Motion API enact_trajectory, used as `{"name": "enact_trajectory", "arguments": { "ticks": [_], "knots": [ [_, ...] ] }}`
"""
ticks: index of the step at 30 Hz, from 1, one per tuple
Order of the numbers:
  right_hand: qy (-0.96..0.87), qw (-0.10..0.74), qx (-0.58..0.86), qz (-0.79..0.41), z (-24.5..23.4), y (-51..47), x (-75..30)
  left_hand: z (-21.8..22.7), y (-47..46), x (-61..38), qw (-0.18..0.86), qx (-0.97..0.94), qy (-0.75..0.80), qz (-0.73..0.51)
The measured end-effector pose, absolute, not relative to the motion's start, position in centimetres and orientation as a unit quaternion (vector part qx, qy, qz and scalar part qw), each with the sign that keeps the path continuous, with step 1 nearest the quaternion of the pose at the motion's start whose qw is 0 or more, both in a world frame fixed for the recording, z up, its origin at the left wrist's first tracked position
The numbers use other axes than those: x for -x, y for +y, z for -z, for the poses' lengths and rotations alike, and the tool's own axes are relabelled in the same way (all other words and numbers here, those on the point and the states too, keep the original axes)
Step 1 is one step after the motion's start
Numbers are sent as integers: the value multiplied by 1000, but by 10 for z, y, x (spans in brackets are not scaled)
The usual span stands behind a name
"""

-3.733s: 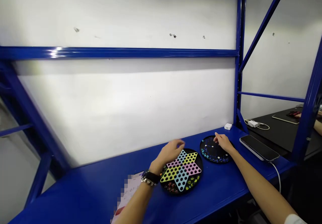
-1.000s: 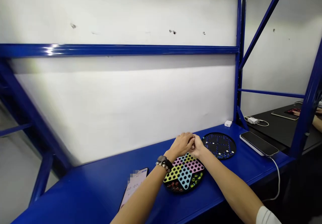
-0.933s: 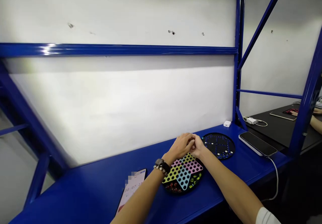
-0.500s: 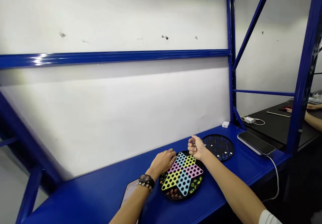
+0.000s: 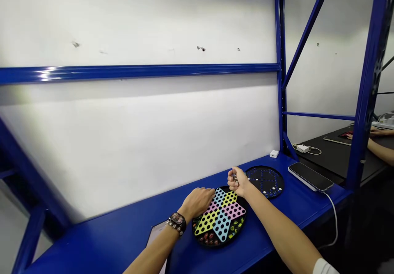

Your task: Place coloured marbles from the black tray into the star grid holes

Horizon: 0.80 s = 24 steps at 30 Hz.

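- While the right hand (image 5: 238,183) curls its fingers around small, shiny, probably glass marbles (image 5: 235,178), one could slip out if this grip loosens.
- On the left hand (image 5: 198,201), fingers lie together at a multicoloured star-shaped board (image 5: 221,212) in a round black tray (image 5: 215,246); whether they pinch anything, I cannot tell.
- A right forearm (image 5: 271,220) swing could bump the blue-dotted black tray (image 5: 266,175) beyond.

A game board (image 5: 215,218) on a blue bench (image 5: 117,241)
Left hand (image 5: 197,202) covers the board's far-left edge; right hand (image 5: 239,181) curled above its far edge; phone (image 5: 310,176) at the bench's right end.
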State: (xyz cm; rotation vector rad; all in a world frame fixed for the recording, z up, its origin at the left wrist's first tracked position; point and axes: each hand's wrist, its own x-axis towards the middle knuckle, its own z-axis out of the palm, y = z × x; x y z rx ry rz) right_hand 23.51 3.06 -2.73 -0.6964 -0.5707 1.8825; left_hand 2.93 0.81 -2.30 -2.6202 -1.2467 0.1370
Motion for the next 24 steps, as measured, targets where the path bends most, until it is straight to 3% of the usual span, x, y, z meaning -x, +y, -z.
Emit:
{"name": "enact_trajectory", "arguments": {
  "ticks": [24],
  "knots": [
    [-287, 472, 283, -784, 29, 30, -237, 29, 6, -23, 30, 885, -464, 14]
  ]
}}
